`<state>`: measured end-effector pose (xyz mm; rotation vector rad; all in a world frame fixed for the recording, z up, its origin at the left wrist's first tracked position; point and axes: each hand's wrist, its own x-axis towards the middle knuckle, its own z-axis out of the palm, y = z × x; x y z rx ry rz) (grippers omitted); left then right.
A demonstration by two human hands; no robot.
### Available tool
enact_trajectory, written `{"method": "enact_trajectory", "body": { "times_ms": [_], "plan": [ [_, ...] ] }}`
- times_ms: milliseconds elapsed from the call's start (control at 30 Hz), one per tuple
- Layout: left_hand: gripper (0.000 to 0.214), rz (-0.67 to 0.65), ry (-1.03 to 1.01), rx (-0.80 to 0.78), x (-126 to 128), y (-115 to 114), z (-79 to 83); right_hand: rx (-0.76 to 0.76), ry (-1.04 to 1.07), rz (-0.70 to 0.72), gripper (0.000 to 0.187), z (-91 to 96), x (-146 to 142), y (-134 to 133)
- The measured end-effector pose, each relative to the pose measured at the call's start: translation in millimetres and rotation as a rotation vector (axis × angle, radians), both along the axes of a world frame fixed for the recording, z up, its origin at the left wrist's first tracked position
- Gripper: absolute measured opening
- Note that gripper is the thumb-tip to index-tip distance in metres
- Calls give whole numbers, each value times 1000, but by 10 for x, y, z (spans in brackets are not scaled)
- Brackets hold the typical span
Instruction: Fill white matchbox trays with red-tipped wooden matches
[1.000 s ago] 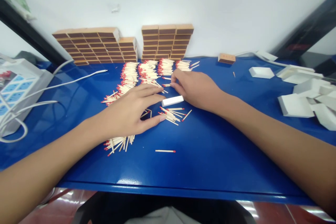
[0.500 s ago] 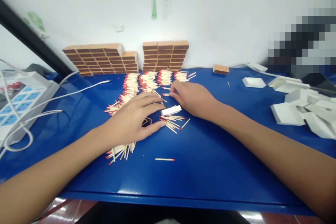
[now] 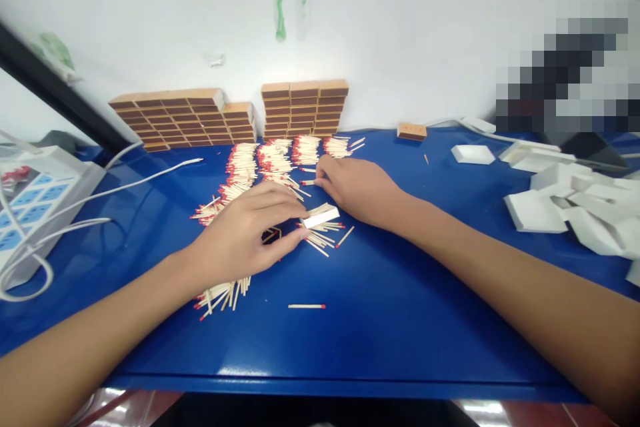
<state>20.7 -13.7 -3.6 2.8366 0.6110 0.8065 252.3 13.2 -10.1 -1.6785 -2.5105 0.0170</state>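
The left hand's (image 3: 245, 237) fingers grip a white tray (image 3: 323, 218) at its nine-o'clock end, near the middle of the blue table (image 3: 400, 313). The right hand's (image 3: 357, 190) fingers pinch a matchstick (image 3: 307, 183) at eleven o'clock from the tray; stacked matchboxes (image 3: 304, 107) stand toward twelve.

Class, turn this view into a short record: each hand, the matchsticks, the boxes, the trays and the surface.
Left hand: thumb and fingertips at the left end of a white matchbox tray
Right hand: pinching a matchstick
Matchstick heaps: red-headed, several, loose
Stacked matchboxes: two stacks against the wall
Single matchbox: right of both stacks
Other white trays: jumbled, far right
Surface: blue table
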Motion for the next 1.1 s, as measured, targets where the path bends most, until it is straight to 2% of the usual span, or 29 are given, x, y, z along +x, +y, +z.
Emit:
{"method": "enact_trajectory", "body": {
  "times_ms": [1100],
  "plan": [
    [18,12,25,-40,0,-3,-23,36,-10,5,23,-25,11,10]
  ]
}}
